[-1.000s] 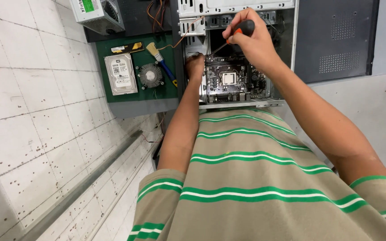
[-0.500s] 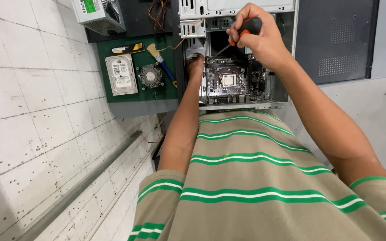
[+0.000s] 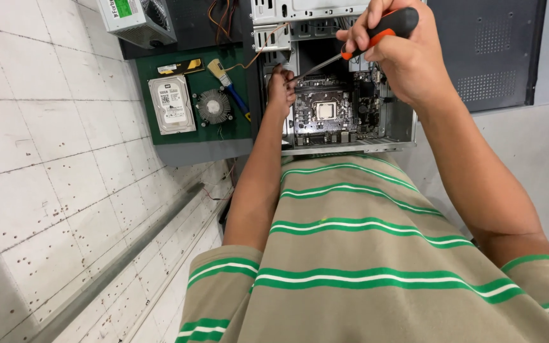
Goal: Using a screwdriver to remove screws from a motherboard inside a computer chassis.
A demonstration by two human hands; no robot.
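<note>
We are leaning over an open grey metal computer case [image 3: 408, 124] lying on the bench, and our right hand [image 3: 408, 60] has its fingers wrapped firmly around the orange-and-black handle of a screwdriver [image 3: 376, 35]. The steel shaft slants down and to the left, its tip ending just beside our left hand [image 3: 281, 86]. That hand sits inside the case at the left edge of the dark green motherboard [image 3: 325, 114]; its fingers look curled against the board's corner, though we cannot tell whether they pinch anything.

How far along are we? The board lies flat in the case with its square silver processor socket [image 3: 324, 112] bare, so no cooler is mounted yet. Over on the green mat [image 3: 192, 136] to the left, a silver hard drive [image 3: 171, 105], a round finned cooler [image 3: 214, 106] and a yellow-handled brush [image 3: 227, 86] lie apart from the case. A grey power supply box [image 3: 138, 19] sits at the far left, outside the case.
</note>
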